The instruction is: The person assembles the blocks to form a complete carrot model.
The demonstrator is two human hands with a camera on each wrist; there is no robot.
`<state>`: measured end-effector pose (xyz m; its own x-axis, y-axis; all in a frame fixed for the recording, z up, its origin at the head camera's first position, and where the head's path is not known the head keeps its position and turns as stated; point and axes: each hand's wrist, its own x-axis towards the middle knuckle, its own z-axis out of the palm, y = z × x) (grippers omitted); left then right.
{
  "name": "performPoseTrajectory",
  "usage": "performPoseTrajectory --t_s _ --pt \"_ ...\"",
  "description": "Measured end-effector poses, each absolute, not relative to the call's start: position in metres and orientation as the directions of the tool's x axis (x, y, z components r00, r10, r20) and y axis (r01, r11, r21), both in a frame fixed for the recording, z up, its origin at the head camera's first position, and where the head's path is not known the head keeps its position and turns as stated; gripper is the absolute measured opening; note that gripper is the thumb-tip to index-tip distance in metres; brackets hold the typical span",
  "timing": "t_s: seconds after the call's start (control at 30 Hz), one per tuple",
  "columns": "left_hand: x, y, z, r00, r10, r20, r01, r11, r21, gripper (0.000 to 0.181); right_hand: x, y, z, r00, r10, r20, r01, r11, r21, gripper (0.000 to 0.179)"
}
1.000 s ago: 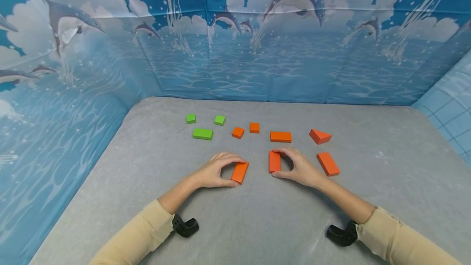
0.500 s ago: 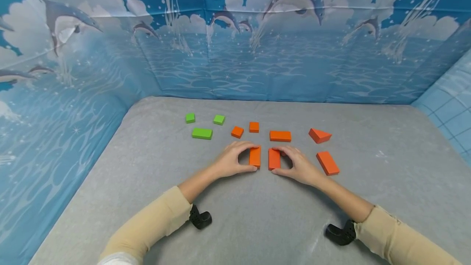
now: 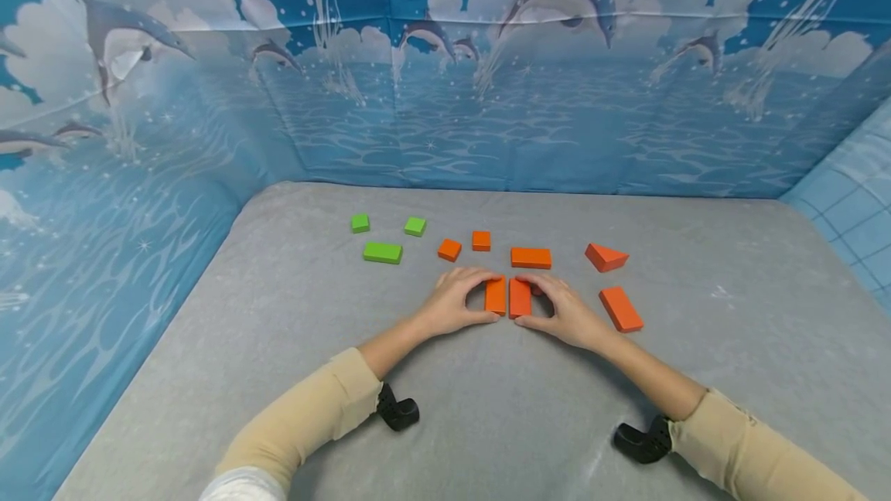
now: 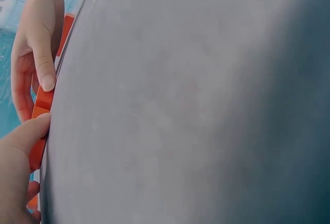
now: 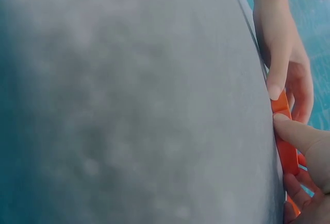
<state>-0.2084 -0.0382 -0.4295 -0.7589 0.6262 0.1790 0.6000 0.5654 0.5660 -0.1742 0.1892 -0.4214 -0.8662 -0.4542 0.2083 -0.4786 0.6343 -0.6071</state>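
Note:
My left hand (image 3: 454,303) pinches an orange rectangular block (image 3: 495,296) by its two short ends, thumb at the near end and fingers at the far end. In the same way my right hand (image 3: 565,314) holds a red-orange rectangular block (image 3: 520,298). The two blocks lie flat on the grey table, long sides facing, with a thin gap between them in the head view. Both wrist views catch the hands close together at the frame's edge; the left wrist view shows the right hand's thumb (image 4: 46,77) on its block.
Behind the hands lie an orange rectangular block (image 3: 531,257) and two small orange blocks (image 3: 449,250). Several green blocks (image 3: 383,253) are at the back left. To the right are a red-orange triangular block (image 3: 605,257) and another rectangular block (image 3: 621,309). A dolphin-print curtain (image 3: 445,130) encloses the table.
My left hand has moved right and slightly away from me, bringing its block from tilted and apart to straight beside the other. The right hand has shifted only slightly.

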Motion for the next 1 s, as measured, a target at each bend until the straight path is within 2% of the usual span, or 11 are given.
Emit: performPoseTrajectory --t_s 0.43,0.7,0.83,1.0 --pt "-0.205 -0.035 -0.431 -0.778 0.601 0.182 0.586 0.592 0.552 0.063 -0.175 0.187 -0.420 -0.869 -0.455 0.194 -0.473 0.648 -0.596 0.061" --pt "-0.206 -0.037 -0.433 -0.771 0.605 0.199 0.602 0.588 0.540 0.052 -0.177 0.190 -0.414 -0.852 -0.490 0.183 -0.486 0.611 -0.625 0.067" --pt "-0.205 -0.037 -0.433 -0.769 0.609 0.194 0.602 0.588 0.540 0.052 -0.176 0.210 -0.397 -0.853 -0.499 0.153 -0.466 0.595 -0.655 0.069" --pt "-0.205 -0.038 -0.433 -0.764 0.614 0.198 0.605 0.576 0.550 0.052 -0.169 0.257 -0.381 -0.867 -0.467 0.174 -0.465 0.631 -0.622 0.059"
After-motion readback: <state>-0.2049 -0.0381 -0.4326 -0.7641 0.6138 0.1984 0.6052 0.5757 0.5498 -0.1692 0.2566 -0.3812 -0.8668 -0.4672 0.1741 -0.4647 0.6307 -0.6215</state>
